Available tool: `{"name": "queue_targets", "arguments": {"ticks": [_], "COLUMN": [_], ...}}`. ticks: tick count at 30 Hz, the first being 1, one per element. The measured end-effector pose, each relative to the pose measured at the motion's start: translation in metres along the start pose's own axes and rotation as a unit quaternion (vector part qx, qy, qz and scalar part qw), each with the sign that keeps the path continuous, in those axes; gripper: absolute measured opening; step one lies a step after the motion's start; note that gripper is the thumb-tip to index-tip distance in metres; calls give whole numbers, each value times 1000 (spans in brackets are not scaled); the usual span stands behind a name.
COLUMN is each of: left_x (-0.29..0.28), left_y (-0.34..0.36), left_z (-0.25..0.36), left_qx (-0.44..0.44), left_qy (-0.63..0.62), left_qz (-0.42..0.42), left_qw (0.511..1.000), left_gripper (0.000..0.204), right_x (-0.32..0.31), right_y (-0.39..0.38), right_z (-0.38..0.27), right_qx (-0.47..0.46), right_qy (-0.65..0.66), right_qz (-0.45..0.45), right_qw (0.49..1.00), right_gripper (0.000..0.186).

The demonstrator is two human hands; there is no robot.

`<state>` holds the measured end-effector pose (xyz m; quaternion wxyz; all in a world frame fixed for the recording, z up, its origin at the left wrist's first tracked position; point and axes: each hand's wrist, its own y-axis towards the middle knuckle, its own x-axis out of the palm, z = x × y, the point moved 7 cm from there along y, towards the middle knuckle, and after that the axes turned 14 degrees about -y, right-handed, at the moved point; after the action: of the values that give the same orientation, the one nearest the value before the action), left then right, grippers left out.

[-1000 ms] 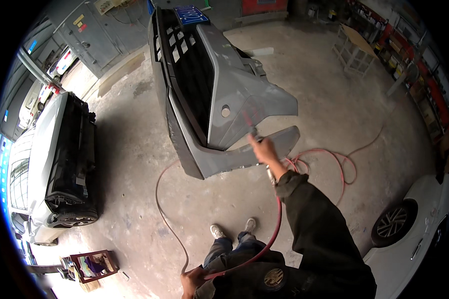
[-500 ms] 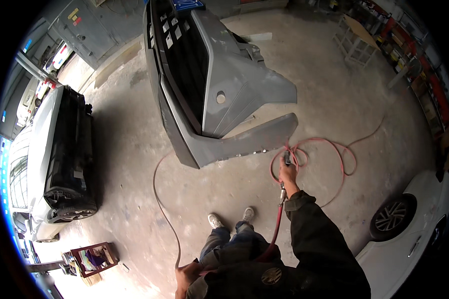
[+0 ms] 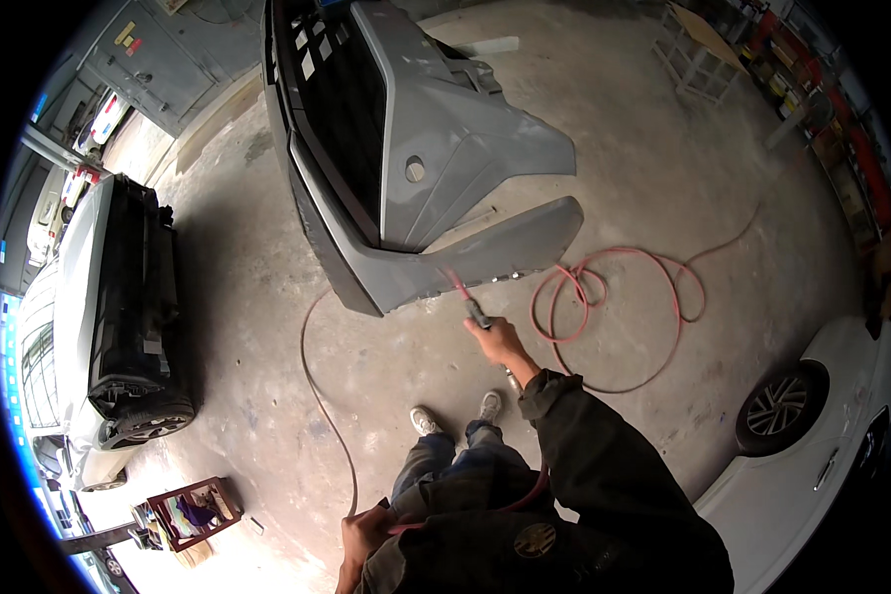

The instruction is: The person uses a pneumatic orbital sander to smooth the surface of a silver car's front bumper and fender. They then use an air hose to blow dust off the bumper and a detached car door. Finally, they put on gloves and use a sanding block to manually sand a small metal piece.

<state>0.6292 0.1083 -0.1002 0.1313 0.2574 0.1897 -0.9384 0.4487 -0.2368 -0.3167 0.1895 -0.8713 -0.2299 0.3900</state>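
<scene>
My right hand (image 3: 500, 342) grips a slim air blow gun (image 3: 465, 299) with a red nozzle, pointed at the lower edge of a grey car bumper (image 3: 436, 178) that rests on the concrete floor ahead of me. My left hand (image 3: 363, 535) is low by my hip and holds the red air hose (image 3: 604, 297), which runs up across my dark jacket toward the gun. More of the hose lies coiled on the floor right of the bumper. My shoes (image 3: 455, 414) stand just short of the bumper.
A silver car (image 3: 89, 327) without its front bumper is parked at the left. A white car (image 3: 812, 445) with one wheel showing sits at the lower right. A small red cart (image 3: 188, 515) stands at the lower left. Shelving (image 3: 822, 109) lines the far right wall.
My right hand has come down and back toward me, then moved left again to the bumper's lower edge. The view has shifted closer to the bumper.
</scene>
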Motion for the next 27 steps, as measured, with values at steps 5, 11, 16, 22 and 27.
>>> {"name": "queue_targets", "arguments": {"ticks": [5, 11, 16, 22, 27], "left_x": [0, 2, 11, 20, 11], "left_y": [1, -3, 0, 7, 17], "left_z": [16, 15, 2, 9, 8], "left_qx": [-4, 0, -27, -2, 53], "left_qy": [0, -9, -12, -7, 17], "left_qz": [-4, 12, -13, -59, -51], "left_qw": [1000, 1000, 999, 998, 997], "left_gripper": [36, 35, 39, 32, 30], "right_x": [-26, -60, -18, 63, 14], "right_y": [31, 52, 42, -74, -29], "right_z": [75, 168, 172, -17, -22], "right_qx": [130, 248, 223, -107, -72], "right_qy": [194, 254, 112, 65, 29], "right_qz": [86, 138, 64, -210, -41], "right_qw": [969, 925, 966, 970, 996], "right_gripper": [52, 60, 57, 54, 58]}}
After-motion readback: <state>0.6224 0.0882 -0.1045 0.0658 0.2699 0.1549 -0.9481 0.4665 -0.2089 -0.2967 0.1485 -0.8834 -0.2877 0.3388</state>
